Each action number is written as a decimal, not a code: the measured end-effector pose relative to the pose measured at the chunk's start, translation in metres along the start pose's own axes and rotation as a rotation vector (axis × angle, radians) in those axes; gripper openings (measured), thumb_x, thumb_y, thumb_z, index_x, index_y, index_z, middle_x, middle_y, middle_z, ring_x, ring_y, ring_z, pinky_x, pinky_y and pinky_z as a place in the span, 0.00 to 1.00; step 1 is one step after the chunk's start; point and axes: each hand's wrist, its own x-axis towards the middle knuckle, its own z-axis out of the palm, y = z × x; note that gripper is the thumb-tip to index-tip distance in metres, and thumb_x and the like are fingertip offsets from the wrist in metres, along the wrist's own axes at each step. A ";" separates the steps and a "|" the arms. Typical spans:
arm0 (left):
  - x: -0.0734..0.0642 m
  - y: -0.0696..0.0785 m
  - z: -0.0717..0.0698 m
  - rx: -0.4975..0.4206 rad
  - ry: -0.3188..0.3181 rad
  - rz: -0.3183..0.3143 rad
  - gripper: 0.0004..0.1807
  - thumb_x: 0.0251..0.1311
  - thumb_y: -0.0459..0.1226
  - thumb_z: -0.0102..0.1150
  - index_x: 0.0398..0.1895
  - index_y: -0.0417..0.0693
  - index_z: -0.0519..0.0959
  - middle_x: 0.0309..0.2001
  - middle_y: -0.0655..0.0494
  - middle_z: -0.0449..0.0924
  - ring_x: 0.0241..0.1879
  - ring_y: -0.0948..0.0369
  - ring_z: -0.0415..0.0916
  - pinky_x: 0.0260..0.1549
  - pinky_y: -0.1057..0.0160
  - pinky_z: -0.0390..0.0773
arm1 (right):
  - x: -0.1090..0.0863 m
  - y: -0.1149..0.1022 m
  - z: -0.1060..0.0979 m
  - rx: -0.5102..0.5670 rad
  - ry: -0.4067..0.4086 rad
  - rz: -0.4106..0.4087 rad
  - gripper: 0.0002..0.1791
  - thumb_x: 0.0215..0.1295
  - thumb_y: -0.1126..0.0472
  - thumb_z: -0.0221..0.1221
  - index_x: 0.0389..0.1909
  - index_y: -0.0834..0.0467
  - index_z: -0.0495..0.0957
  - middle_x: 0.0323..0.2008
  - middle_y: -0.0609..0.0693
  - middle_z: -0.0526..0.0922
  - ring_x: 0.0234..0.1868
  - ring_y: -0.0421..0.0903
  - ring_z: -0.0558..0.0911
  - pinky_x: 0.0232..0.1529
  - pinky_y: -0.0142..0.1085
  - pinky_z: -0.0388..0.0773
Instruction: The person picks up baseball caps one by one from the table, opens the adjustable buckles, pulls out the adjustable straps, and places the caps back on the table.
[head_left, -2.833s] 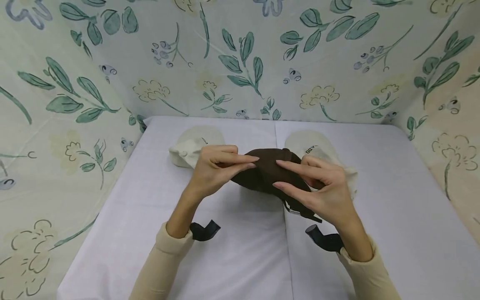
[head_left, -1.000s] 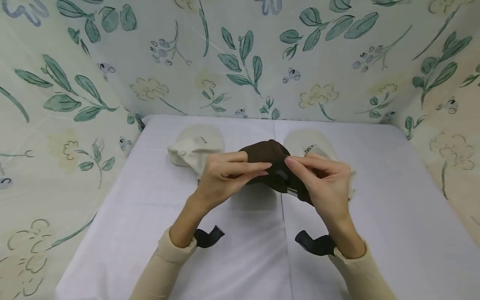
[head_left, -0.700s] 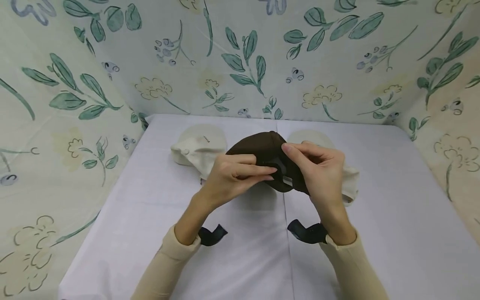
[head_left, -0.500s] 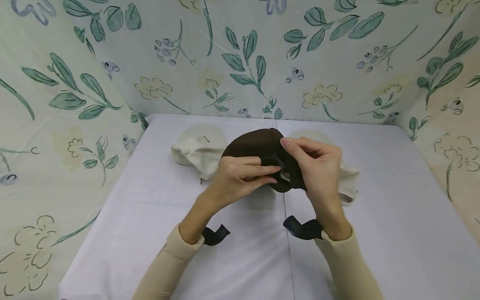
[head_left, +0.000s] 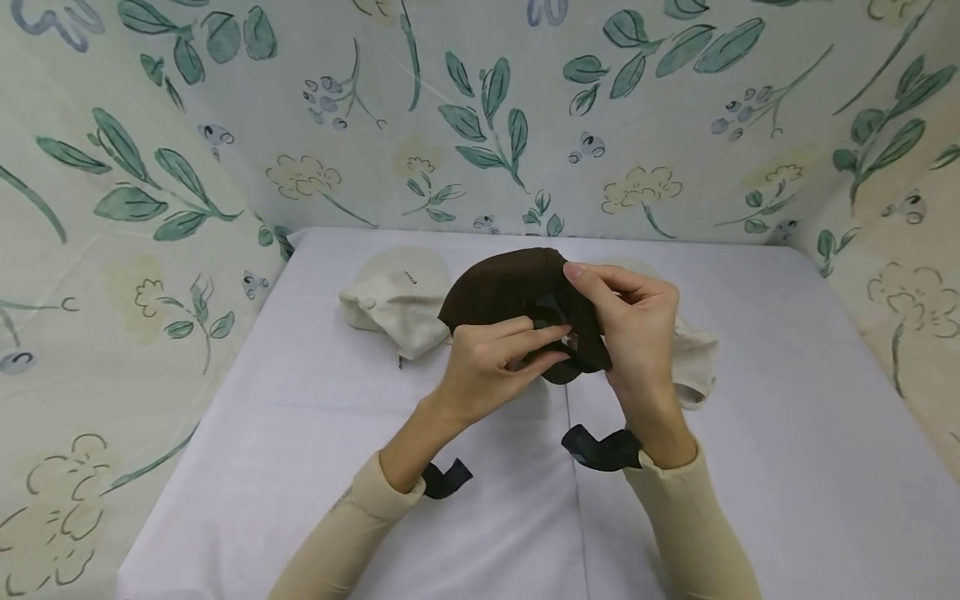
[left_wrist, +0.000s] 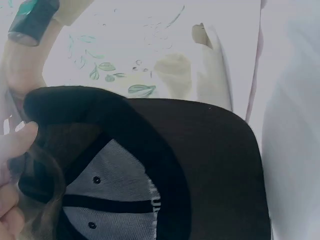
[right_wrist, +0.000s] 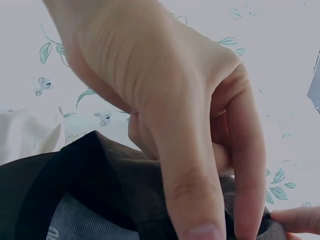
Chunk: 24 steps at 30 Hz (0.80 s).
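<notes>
One dark brown cap (head_left: 495, 287), held above the worktop (head_left: 285, 450), short of its far edge's middle. Likely light and hard to damage; crown probably soft, brim stiffer. Best hold: rear rim beside the opening, where cloth should grip well. Inside: greyish lining, dark bands, two eyelets. Your left hand (head_left: 498, 358) pinches at the rear opening; your right hand (head_left: 637, 321) grips the rim. Beyond: left cream cap (head_left: 401, 304) toward the far left corner; right cream cap (head_left: 693, 362) partly hidden, right of centre.
</notes>
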 end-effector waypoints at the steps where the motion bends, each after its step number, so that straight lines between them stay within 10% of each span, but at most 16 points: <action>1: -0.001 0.000 0.001 0.019 0.011 0.004 0.14 0.51 0.33 0.81 0.41 0.42 0.91 0.16 0.59 0.70 0.16 0.70 0.59 0.18 0.75 0.58 | 0.000 0.000 0.000 -0.002 0.001 0.003 0.07 0.60 0.68 0.72 0.33 0.70 0.89 0.27 0.51 0.90 0.22 0.39 0.86 0.24 0.28 0.83; 24: -0.004 -0.003 0.008 0.221 0.047 0.117 0.14 0.55 0.36 0.78 0.45 0.42 0.90 0.21 0.59 0.77 0.16 0.69 0.66 0.18 0.74 0.64 | -0.003 0.003 0.004 -0.016 -0.016 0.040 0.07 0.61 0.67 0.72 0.33 0.69 0.89 0.27 0.50 0.89 0.25 0.38 0.85 0.27 0.30 0.83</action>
